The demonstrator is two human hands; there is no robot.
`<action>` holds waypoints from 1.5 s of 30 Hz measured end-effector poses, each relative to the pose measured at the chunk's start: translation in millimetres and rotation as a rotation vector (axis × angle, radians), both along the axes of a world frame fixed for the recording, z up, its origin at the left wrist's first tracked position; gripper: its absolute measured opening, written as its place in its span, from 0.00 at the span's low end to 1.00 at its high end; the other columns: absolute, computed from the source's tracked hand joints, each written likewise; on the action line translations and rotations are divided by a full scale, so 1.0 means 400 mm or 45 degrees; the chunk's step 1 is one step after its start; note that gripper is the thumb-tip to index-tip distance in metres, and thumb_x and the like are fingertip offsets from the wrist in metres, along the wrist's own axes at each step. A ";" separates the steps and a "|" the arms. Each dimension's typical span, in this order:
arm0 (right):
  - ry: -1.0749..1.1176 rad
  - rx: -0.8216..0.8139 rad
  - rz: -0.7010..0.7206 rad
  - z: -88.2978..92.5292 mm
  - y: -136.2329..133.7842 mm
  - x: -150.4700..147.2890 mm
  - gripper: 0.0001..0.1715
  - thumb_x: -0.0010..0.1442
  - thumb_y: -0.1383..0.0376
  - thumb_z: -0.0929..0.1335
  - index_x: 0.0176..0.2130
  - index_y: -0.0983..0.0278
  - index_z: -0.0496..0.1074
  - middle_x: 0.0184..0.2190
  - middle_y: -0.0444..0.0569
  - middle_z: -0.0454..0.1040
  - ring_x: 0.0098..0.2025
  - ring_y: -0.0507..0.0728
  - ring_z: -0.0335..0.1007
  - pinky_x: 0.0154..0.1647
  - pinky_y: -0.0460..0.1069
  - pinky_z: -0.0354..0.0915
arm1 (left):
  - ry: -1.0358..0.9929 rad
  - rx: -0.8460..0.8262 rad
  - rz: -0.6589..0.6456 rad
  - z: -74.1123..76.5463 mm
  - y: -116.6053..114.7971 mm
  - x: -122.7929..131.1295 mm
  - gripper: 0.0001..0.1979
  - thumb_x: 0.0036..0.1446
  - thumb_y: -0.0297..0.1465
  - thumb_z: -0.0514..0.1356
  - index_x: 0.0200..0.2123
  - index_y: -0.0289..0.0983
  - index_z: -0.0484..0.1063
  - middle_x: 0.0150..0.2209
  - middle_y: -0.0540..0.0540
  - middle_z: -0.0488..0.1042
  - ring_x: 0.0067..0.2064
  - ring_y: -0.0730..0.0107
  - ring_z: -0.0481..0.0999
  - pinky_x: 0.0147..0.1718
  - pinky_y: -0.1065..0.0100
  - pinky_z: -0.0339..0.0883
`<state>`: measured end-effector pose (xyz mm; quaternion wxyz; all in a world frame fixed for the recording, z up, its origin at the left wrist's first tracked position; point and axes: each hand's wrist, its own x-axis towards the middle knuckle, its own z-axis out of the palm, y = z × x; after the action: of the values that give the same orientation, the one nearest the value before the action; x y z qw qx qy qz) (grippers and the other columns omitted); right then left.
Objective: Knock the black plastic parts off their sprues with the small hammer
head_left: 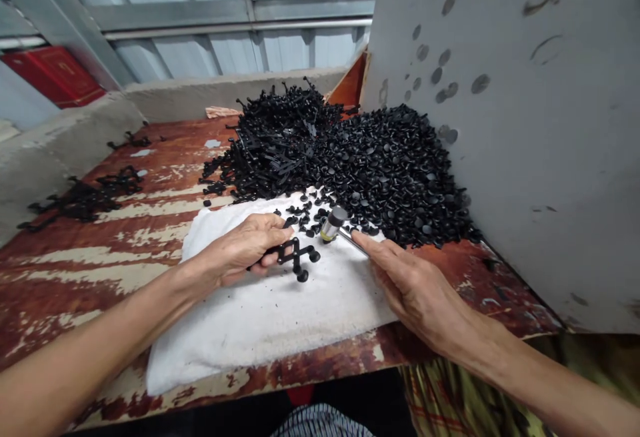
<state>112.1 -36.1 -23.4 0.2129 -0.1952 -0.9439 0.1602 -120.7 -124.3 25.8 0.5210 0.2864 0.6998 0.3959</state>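
My left hand (260,240) pinches a black scissor-linkage part (296,254), whose jointed arms and round knobbed ends stick out to the right above the white cloth (250,324). In my right hand (400,270) is a small mallet (333,224) with a dark head, a silver and yellow band and a metal shaft. The mallet head is just above and right of the linkage; whether they touch I cannot tell. Several loose black knobs (303,214) lie on the cloth behind both hands. My right palm hides most of the mallet's handle.
A big heap of black knobs (390,170) rises behind the cloth, joined by a pile of black strips (280,144). More linked black parts (90,194) lie at the left of the worn red-brown table (165,217). A grey panel (525,157) stands along the right side.
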 end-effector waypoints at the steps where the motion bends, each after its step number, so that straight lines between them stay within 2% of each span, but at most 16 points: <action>1: -0.043 0.008 -0.001 0.001 -0.002 -0.001 0.32 0.62 0.76 0.57 0.64 0.69 0.60 0.41 0.59 0.77 0.36 0.61 0.78 0.36 0.59 0.76 | 0.063 0.004 -0.043 0.000 -0.002 0.000 0.09 0.59 0.29 0.58 0.27 0.34 0.64 0.20 0.52 0.68 0.15 0.85 0.55 0.11 0.81 0.45; 4: -0.104 0.011 -0.009 0.009 -0.010 0.003 0.34 0.61 0.77 0.57 0.64 0.66 0.60 0.39 0.56 0.78 0.30 0.58 0.77 0.31 0.57 0.76 | 0.193 0.026 -0.219 -0.001 -0.004 0.000 0.12 0.57 0.33 0.60 0.24 0.34 0.64 0.19 0.52 0.67 0.16 0.85 0.55 0.13 0.79 0.46; 7: -0.001 -0.071 0.017 0.014 -0.024 0.021 0.29 0.63 0.76 0.58 0.62 0.67 0.64 0.44 0.59 0.80 0.39 0.60 0.80 0.40 0.57 0.77 | 0.265 0.068 -0.393 -0.005 -0.001 0.000 0.15 0.56 0.37 0.59 0.21 0.35 0.64 0.19 0.53 0.64 0.17 0.83 0.53 0.15 0.77 0.45; 10: 0.179 -0.171 -0.043 0.009 -0.037 0.047 0.24 0.65 0.72 0.60 0.58 0.68 0.68 0.51 0.59 0.78 0.51 0.60 0.77 0.50 0.56 0.74 | 0.345 0.101 -0.540 -0.014 0.006 0.004 0.16 0.56 0.38 0.58 0.21 0.36 0.64 0.19 0.53 0.61 0.19 0.81 0.53 0.17 0.75 0.45; 12: 0.247 -0.233 -0.137 0.000 -0.039 0.061 0.23 0.65 0.70 0.61 0.58 0.68 0.68 0.53 0.59 0.76 0.53 0.60 0.75 0.54 0.56 0.71 | 0.397 0.116 -0.626 -0.022 0.013 0.010 0.16 0.57 0.39 0.56 0.21 0.36 0.62 0.18 0.54 0.60 0.20 0.80 0.54 0.18 0.74 0.47; 15: 0.268 -0.320 -0.230 -0.011 -0.034 0.072 0.23 0.65 0.68 0.62 0.58 0.69 0.69 0.53 0.59 0.76 0.53 0.61 0.75 0.53 0.56 0.71 | 0.445 0.130 -0.713 -0.035 0.021 0.018 0.17 0.58 0.39 0.54 0.21 0.37 0.62 0.18 0.55 0.59 0.20 0.79 0.54 0.19 0.73 0.47; 22: 0.247 -0.423 -0.243 -0.013 -0.025 0.073 0.23 0.66 0.66 0.62 0.59 0.65 0.69 0.53 0.57 0.76 0.50 0.61 0.77 0.48 0.55 0.74 | 0.513 0.159 -0.704 -0.044 0.032 0.022 0.16 0.58 0.37 0.54 0.20 0.37 0.61 0.19 0.55 0.60 0.21 0.78 0.55 0.19 0.73 0.48; 33: 0.230 -0.426 -0.230 -0.015 -0.021 0.077 0.24 0.65 0.67 0.62 0.60 0.64 0.69 0.53 0.56 0.77 0.48 0.61 0.78 0.44 0.53 0.76 | 0.464 0.128 -0.699 -0.045 0.035 0.023 0.16 0.57 0.38 0.54 0.20 0.37 0.61 0.18 0.55 0.59 0.19 0.79 0.55 0.18 0.73 0.48; 38: 0.233 -0.416 -0.223 -0.015 -0.023 0.074 0.24 0.66 0.66 0.62 0.59 0.68 0.69 0.54 0.59 0.75 0.52 0.61 0.76 0.49 0.54 0.73 | 0.508 0.132 -0.707 -0.045 0.037 0.028 0.16 0.58 0.37 0.54 0.19 0.37 0.60 0.17 0.55 0.58 0.19 0.79 0.54 0.18 0.74 0.48; 41: 0.241 -0.383 -0.199 -0.011 -0.026 0.070 0.24 0.65 0.68 0.62 0.59 0.67 0.68 0.53 0.58 0.76 0.52 0.61 0.76 0.52 0.56 0.72 | 0.598 0.154 -0.720 -0.043 0.038 0.030 0.17 0.58 0.35 0.53 0.18 0.37 0.60 0.17 0.55 0.58 0.20 0.78 0.54 0.19 0.73 0.47; 45: 0.261 -0.243 -0.109 0.000 -0.026 0.057 0.26 0.65 0.72 0.61 0.60 0.64 0.67 0.54 0.56 0.76 0.53 0.60 0.75 0.54 0.57 0.71 | 0.664 0.178 -0.739 -0.043 0.037 0.026 0.16 0.57 0.34 0.54 0.18 0.37 0.60 0.17 0.55 0.56 0.20 0.78 0.53 0.19 0.72 0.46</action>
<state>134.9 -46.3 -23.4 0.2954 -0.2373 -0.8884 0.2593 -110.2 -109.3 8.8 0.3952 0.5980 0.6701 0.1930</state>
